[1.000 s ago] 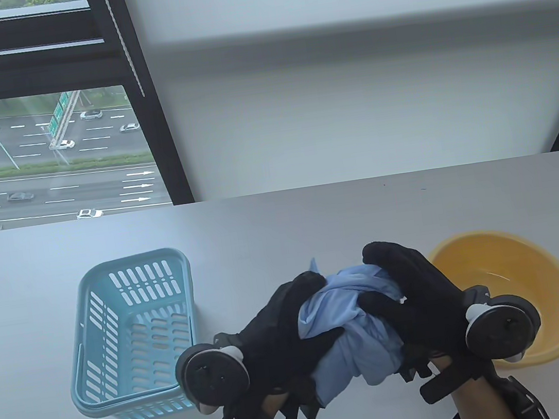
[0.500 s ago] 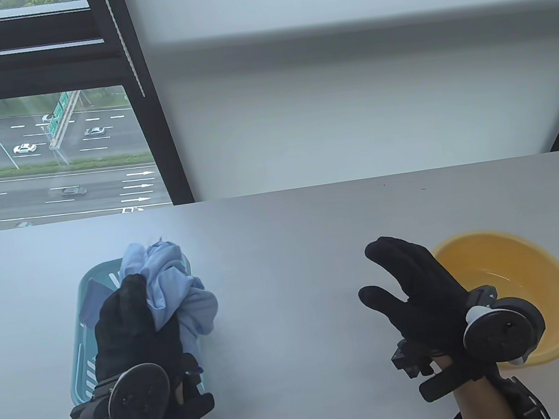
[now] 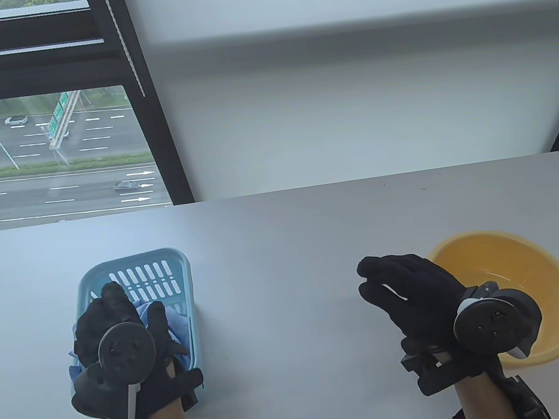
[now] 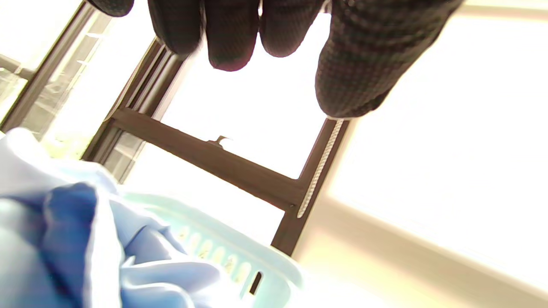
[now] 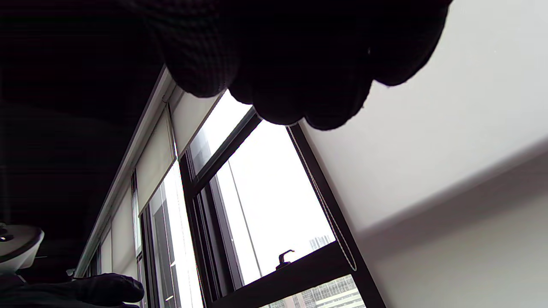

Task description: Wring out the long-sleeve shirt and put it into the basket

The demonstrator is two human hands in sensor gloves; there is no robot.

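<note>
The light blue long-sleeve shirt [image 3: 179, 328] lies bunched inside the pale blue slotted basket [image 3: 133, 261] at the table's left. My left hand [image 3: 134, 303] hovers over it, palm down and fingers spread, covering most of the cloth. In the left wrist view the fingers [image 4: 231, 38] hang free above the shirt [image 4: 85, 239] and the basket rim [image 4: 239, 252], holding nothing. My right hand [image 3: 367, 277] floats over the table's right half with fingers loosely curled and nothing in them. The right wrist view shows only dark fingers [image 5: 278, 64] against the window.
A yellow bowl [image 3: 530, 252] stands at the right, just behind my right wrist. The grey table [image 3: 282, 230] runs back to a white wall, with a dark-framed window [image 3: 154, 133] beyond the far left corner.
My left hand carried the shirt left from the table's middle, lowered it into the basket and let go. My right hand released the shirt and stayed near the bowl, its fingers curling slightly.
</note>
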